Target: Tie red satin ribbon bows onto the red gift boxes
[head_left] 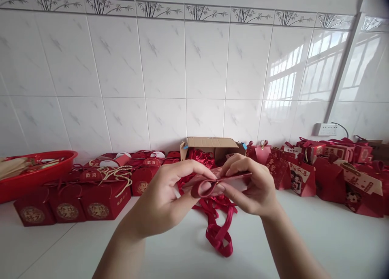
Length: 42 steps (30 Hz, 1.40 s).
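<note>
Both of my hands pinch a red paper gift box (234, 176) in mid-air above the table, seen edge-on. My left hand (167, 194) grips its left side, thumb below and fingers on top. My right hand (251, 186) presses on the right part, its thumb meeting the left thumb near a curled red band at the front edge. Whether that band is ribbon or card, I cannot tell. Behind and below the hands, red satin ribbon (219, 234) trails over the white table (182, 250) from an open cardboard box (209, 142).
Dark red gift boxes (97, 204) with gold print and cords stand at the left, beside a red plastic basin (36, 177). Several red gift bags (330, 179) with ribbon handles line the right. A tiled wall (164, 68) with a socket (325, 129) rises behind.
</note>
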Available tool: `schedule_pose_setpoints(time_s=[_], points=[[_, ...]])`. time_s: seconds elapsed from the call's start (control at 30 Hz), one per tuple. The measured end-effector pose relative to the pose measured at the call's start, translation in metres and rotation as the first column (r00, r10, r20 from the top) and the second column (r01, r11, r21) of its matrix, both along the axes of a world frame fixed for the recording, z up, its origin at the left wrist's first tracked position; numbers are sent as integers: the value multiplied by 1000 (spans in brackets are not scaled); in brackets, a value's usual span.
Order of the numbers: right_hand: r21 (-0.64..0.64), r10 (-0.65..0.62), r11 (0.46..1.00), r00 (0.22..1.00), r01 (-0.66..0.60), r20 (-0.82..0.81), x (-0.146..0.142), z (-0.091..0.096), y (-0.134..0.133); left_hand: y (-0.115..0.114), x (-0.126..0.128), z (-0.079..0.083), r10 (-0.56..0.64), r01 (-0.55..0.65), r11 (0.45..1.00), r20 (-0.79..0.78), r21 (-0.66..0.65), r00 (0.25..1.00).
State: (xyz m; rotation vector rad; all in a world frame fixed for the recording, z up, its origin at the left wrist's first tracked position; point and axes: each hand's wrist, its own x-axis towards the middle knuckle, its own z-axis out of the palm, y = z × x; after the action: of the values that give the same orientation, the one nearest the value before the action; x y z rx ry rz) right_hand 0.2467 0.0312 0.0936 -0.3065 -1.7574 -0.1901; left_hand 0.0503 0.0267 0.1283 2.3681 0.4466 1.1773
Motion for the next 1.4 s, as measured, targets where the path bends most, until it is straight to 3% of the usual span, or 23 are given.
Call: schedule_pose_setpoints(time_s=[0.17,0.37,0.47,0.57,0.67,0.83,1.0,1.13,1.23,1.4], points=[[22,35,999,998,-34,-44,-2,1,0,1,-5,-2,-94,94,995,16,-21,995],[7,57,998,995,-57,-79,-4,0,0,3,-4,-4,-101,103,994,64,-38,993],[0,67,998,992,-67,-106,-5,0,-2,0,-1,-4,-122,133,985,103,-114,987],[0,73,997,990,-74,-124,-6,2,-4,-4,5,-4,-98,138,968,192,-210,977],[1,79,997,988,-80,-132,-7,2,-5,-5,8,-4,-34,87,974,246,-208,969],[-98,81,990,978,-101,-190,-8,2,-5,1,8,-4,-8,48,980,208,-191,978],[-263,-7,962,953,-77,-302,-13,1,-7,7,12,-7,59,-1,979,275,-204,960],[-383,10,909,926,-166,-377,-18,1,-7,10,17,-11,123,-50,977,356,-208,926],[-391,38,898,921,-202,-388,-21,1,-6,9,20,-13,147,-67,973,376,-219,915],[-352,237,853,887,-385,-395,-25,-1,-3,4,23,-11,108,-11,974,415,-228,904]])
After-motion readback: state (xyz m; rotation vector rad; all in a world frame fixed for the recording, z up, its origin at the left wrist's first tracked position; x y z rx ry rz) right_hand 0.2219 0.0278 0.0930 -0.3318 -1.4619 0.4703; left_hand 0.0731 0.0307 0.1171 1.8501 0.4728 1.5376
